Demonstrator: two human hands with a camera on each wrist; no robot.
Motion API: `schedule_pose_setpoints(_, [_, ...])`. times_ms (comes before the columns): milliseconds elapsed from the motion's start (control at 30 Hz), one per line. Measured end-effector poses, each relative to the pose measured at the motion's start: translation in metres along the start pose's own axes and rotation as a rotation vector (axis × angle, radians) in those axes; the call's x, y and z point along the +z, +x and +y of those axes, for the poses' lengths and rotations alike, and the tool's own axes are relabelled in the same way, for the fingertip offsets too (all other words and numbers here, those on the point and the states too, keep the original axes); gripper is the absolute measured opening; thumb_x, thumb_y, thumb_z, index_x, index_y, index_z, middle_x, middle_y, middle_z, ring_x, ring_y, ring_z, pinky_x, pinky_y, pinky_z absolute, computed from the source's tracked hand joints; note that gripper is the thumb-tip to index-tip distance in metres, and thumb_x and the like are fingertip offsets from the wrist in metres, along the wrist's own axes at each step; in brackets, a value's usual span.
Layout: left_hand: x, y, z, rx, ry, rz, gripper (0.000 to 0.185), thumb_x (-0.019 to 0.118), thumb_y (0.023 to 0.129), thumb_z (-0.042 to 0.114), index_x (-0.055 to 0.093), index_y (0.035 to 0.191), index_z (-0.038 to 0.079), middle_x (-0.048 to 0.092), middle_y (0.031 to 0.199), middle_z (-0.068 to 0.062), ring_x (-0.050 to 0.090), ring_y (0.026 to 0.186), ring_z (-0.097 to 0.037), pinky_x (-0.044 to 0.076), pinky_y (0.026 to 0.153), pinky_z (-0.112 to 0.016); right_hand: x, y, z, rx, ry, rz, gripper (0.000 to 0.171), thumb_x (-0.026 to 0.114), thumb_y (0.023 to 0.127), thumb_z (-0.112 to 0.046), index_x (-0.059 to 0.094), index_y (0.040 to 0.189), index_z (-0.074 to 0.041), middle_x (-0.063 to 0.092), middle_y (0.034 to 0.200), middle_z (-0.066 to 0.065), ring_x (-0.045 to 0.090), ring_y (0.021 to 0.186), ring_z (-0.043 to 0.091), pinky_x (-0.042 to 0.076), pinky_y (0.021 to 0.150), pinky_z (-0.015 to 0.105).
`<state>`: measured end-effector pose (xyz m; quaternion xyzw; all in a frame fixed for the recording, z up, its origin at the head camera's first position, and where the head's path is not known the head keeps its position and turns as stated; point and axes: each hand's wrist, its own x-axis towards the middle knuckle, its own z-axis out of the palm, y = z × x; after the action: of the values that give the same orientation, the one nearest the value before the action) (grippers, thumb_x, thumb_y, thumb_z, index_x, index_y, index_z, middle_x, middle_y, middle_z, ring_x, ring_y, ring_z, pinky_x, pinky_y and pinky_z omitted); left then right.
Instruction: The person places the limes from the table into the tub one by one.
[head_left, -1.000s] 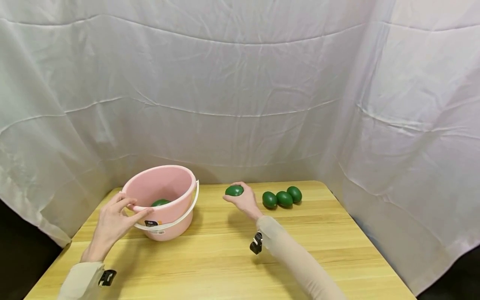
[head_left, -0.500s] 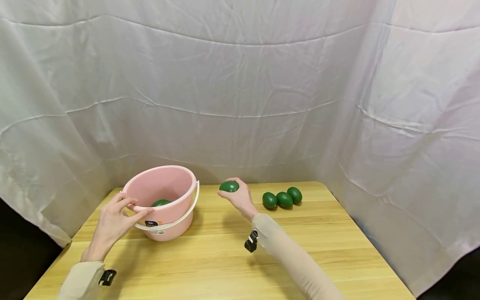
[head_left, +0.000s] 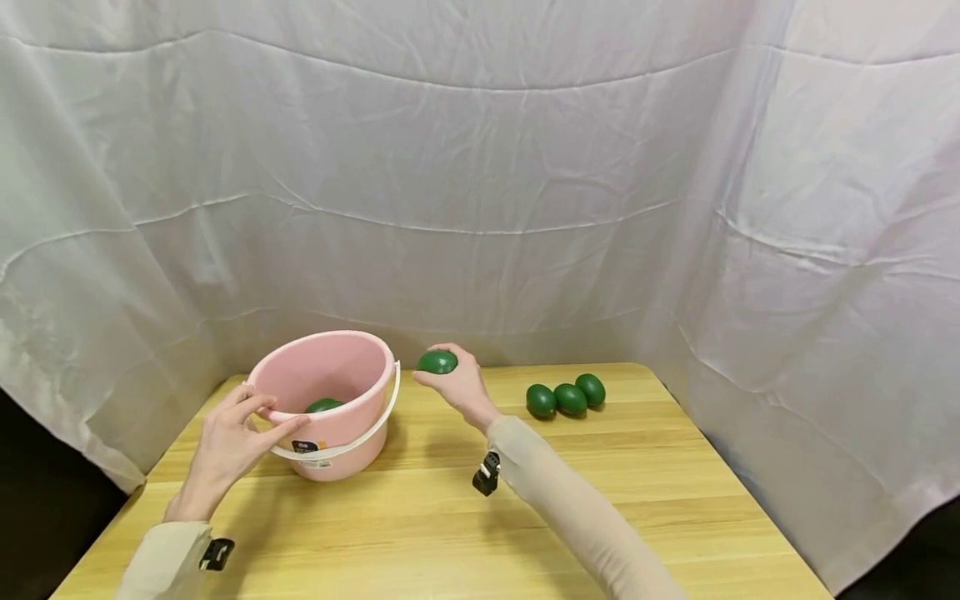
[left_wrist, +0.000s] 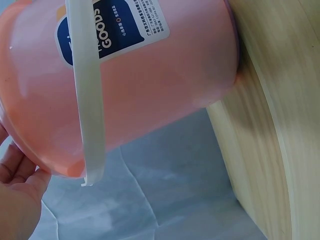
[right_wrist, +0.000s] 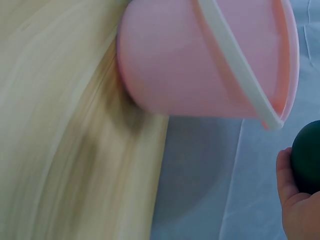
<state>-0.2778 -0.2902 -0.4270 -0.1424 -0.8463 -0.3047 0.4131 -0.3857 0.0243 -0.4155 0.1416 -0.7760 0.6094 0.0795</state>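
While the left hand (head_left: 228, 440) holds the near rim of the pink bucket (head_left: 330, 379), thumb and fingers pinched over the edge at about 8 o'clock on its mouth, the right hand (head_left: 457, 385) is lifted off the wooden table (head_left: 465, 533) with its fingers curled round a green egg-shaped ball (head_left: 437, 362). That held ball sits just to the 3 o'clock side of the bucket, close to the rim and a little above it, not yet over the opening. A second green ball (head_left: 324, 406) lies inside the bucket, low against the near wall. The bucket's white handle (head_left: 358, 438) hangs down across its front, above a dark blue label (left_wrist: 112, 26). Three more green balls (head_left: 566, 397) lie in a touching row on the table, at 3 o'clock from the right hand and well apart from the bucket. A white cloth backdrop (head_left: 480, 183) wraps the far and right sides of the table.
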Motion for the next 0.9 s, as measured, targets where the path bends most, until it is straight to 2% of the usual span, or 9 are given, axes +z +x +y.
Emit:
schedule_pose_setpoints(133, [0.0,-0.001,0.0,0.008,0.004,-0.001,0.034,0.094,0.059,0.015,0.07,0.082,0.006,0.056,0.083,0.003,0.046,0.062,-0.011,0.034,0.057,-0.013,0.008,0.0,-0.012,-0.013,0.004,-0.039,0.05,0.087,0.072,-0.026,0.065,0.116,-0.02,0.066,0.109,0.002,0.065,0.093,0.016,0.056,0.075,0.031])
schedule_pose_setpoints(367, [-0.001,0.0,0.001,-0.031,0.008,-0.005,0.034,0.094,0.06,0.019,0.07,0.082,0.007,0.055,0.083,0.005,0.042,0.062,-0.005,0.033,0.057,-0.014,0.02,-0.001,-0.029,-0.079,0.008,-0.079,0.048,0.087,0.073,-0.023,0.063,0.115,-0.025,0.064,0.113,0.001,0.064,0.096,0.018,0.055,0.078,0.033])
schedule_pose_setpoints(633, [0.002,0.001,-0.002,-0.005,0.002,0.011,0.036,0.094,0.058,0.016,0.07,0.082,0.006,0.056,0.083,0.003,0.045,0.061,-0.015,0.033,0.057,-0.014,0.034,-0.004,-0.04,-0.111,-0.072,-0.118,0.052,0.087,0.074,-0.026,0.062,0.12,-0.022,0.064,0.113,0.001,0.065,0.094,0.014,0.055,0.077,0.029])
schedule_pose_setpoints(900, [0.001,0.0,-0.002,-0.011,0.004,0.005,0.036,0.094,0.059,0.017,0.07,0.083,0.005,0.055,0.084,0.004,0.045,0.061,-0.015,0.033,0.056,-0.013,0.043,-0.001,-0.05,-0.16,-0.113,-0.141,0.053,0.086,0.075,-0.031,0.06,0.121,-0.024,0.065,0.113,-0.001,0.065,0.089,0.01,0.055,0.074,0.025])
